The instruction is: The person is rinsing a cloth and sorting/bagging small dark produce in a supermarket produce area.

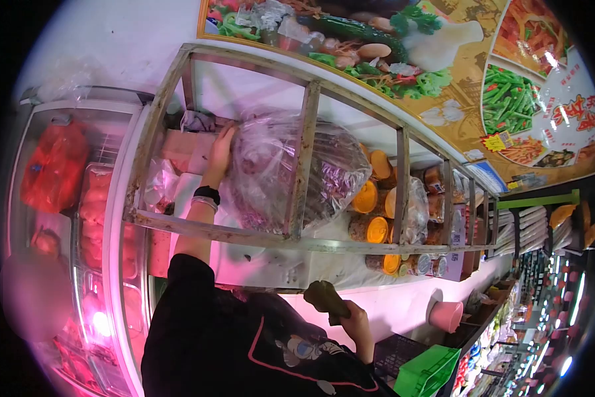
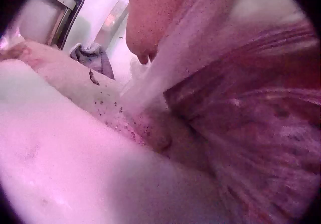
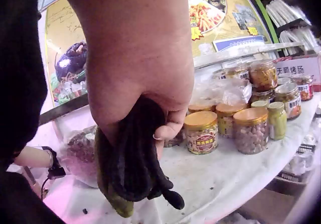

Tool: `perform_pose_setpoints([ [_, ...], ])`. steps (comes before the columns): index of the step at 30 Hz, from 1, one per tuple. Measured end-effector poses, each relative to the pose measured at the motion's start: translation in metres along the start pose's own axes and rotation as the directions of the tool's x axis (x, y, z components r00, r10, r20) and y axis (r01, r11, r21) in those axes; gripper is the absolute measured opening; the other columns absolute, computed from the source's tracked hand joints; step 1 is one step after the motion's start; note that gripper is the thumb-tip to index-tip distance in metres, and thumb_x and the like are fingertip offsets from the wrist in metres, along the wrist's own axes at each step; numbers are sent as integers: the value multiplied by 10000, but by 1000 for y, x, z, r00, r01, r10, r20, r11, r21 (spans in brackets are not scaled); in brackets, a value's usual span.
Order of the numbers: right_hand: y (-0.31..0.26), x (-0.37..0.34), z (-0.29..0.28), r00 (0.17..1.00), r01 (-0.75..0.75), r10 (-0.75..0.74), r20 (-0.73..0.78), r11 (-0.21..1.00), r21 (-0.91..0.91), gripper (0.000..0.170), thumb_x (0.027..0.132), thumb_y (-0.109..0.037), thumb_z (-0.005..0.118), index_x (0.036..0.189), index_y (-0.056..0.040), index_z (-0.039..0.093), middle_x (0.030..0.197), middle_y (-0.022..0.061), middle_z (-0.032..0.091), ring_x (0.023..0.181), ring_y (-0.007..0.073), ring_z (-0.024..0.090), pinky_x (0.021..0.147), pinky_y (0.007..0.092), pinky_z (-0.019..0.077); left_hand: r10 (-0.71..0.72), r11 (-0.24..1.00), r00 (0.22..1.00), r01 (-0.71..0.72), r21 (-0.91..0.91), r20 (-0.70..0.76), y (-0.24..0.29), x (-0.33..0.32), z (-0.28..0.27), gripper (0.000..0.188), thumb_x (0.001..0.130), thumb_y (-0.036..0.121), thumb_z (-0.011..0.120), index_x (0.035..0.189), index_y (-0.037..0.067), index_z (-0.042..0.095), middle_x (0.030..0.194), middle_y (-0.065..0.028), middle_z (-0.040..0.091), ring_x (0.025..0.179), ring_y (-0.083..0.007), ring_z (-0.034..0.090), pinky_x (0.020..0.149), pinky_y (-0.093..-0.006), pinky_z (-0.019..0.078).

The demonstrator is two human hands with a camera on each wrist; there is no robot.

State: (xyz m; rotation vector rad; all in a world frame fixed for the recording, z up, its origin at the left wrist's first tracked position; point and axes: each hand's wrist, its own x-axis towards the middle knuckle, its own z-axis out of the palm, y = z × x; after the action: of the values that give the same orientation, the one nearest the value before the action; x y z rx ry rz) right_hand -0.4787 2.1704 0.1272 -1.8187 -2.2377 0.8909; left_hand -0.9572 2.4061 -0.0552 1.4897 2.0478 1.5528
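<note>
A large clear plastic bag (image 1: 264, 165) full of dark, purplish contents lies on the white counter inside a metal frame. My left hand (image 1: 222, 153) is at the bag's left side, gripping its plastic. In the left wrist view the fingertips (image 2: 143, 51) meet thin, stretched film, and the bag's dark contents (image 2: 256, 118) fill the right side. Lower down in the head view, my right hand (image 1: 358, 329) holds a folded, floppy dark olive piece (image 1: 327, 301) in front of the body. Close up, that bundle shows black folds (image 3: 138, 159) hanging below the curled fingers.
Jars with orange lids (image 1: 377, 230) stand right of the bag. The rusty metal frame (image 1: 300, 159) has uprights crossing in front of it. A lit display case (image 1: 105, 231) stands at left. A green basket (image 1: 430, 370) and pink bucket (image 1: 446, 316) are at lower right.
</note>
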Motion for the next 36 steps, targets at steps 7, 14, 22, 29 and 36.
perform_pose_setpoints([
  [7,5,-7,7,998,-53,56,22,995,-89,287,676,-80,672,957,-49,616,813,150,657,747,315,647,647,373,514,-141,952,971,186,-244,191,-30,14,6,236,834,39,488,1046,43,592,990,-124,644,910,-264,607,813,-309,452],
  [14,19,-4,14,997,-72,73,18,995,-64,252,683,-55,626,934,-35,613,825,178,630,770,360,623,655,383,494,-146,948,975,185,-257,166,-20,31,-1,135,745,-78,553,861,-24,596,785,-140,636,742,-227,622,692,-309,477],
  [22,19,3,12,996,-86,89,31,991,-99,264,680,-58,642,942,-28,616,815,173,634,757,343,634,645,374,496,-14,996,988,0,-94,-157,-21,63,16,176,755,-67,543,867,2,659,831,-174,657,783,-304,640,694,-341,487],
  [29,32,3,11,994,-103,105,12,989,-102,279,682,-63,645,955,-21,610,818,169,637,758,338,637,647,368,497,-279,957,959,282,71,-49,-64,73,52,179,785,188,624,859,36,685,846,-180,658,845,-340,633,766,-383,484],
  [36,16,12,3,996,-83,84,17,995,-61,310,684,-126,693,970,-46,604,850,138,643,758,321,632,650,379,500,-341,938,914,318,135,217,-89,61,59,377,705,352,672,868,12,674,849,-200,658,833,-347,638,754,-411,486],
])
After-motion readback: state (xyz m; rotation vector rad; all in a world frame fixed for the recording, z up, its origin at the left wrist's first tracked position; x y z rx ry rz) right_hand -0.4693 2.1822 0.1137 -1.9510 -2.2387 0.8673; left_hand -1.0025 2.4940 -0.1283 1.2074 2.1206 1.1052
